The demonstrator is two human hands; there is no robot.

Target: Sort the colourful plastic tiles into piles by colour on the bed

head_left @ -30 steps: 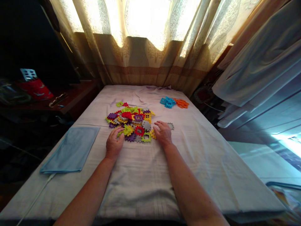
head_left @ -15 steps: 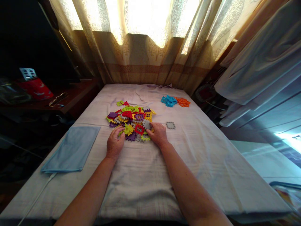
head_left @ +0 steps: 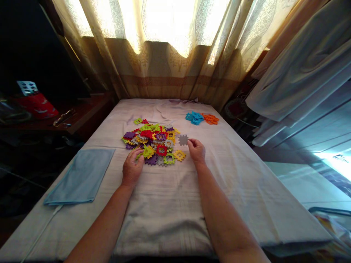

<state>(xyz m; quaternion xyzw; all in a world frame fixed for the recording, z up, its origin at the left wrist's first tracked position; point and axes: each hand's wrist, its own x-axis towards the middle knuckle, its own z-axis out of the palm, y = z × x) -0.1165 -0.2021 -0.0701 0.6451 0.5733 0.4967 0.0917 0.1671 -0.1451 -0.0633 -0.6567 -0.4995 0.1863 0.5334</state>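
Note:
My right hand (head_left: pixel 196 149) pinches a grey square plastic building tile (head_left: pixel 183 140) with toothed edges, held just right of a pile. That mixed pile of interlocking tiles (head_left: pixel 147 134) has purple, red, yellow, lime and grey pieces, some with window cut-outs. My left hand (head_left: pixel 133 167) rests at its near left edge, fingers loosely curved and apart, touching the pieces beside a yellow-lime tile (head_left: pixel 148 151). A yellow tile (head_left: pixel 180 155) lies at the pile's right edge, next to a lime frame tile (head_left: pixel 169 158).
Blue tiles (head_left: pixel 194 117) and orange tiles (head_left: pixel 210 119) lie in two heaps at the back right of the cloth-covered table (head_left: pixel 164 204). A folded light-blue cloth (head_left: pixel 79 175) with a white cord (head_left: pixel 41 230) is on the left. Curtains (head_left: pixel 161 65) hang behind.
My right hand has moved right and lifted the grey tile off the pile, baring the yellow tile. The loose grey tile on the table is now hidden behind that hand. My left hand stays put.

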